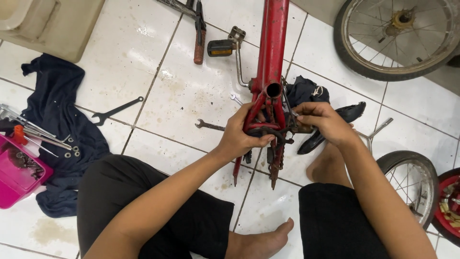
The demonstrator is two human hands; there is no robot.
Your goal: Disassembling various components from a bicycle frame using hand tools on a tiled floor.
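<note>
A red bicycle frame (272,43) lies on the white tiled floor, its open tube end facing me. My left hand (241,136) grips the rear stays of the frame just below that tube. My right hand (322,120) holds a small dark part, perhaps a tool, against the right side of the frame near the rusty chain (277,160). A crank with a black pedal (221,47) sticks out to the left of the frame.
Spanners (115,111) (209,125) lie on the tiles left of the frame. A dark cloth (57,115) holds several tools beside a pink tray (17,178). Wheels (397,38) (412,184) stand at right, with a black saddle (330,127). My crossed legs frame the work.
</note>
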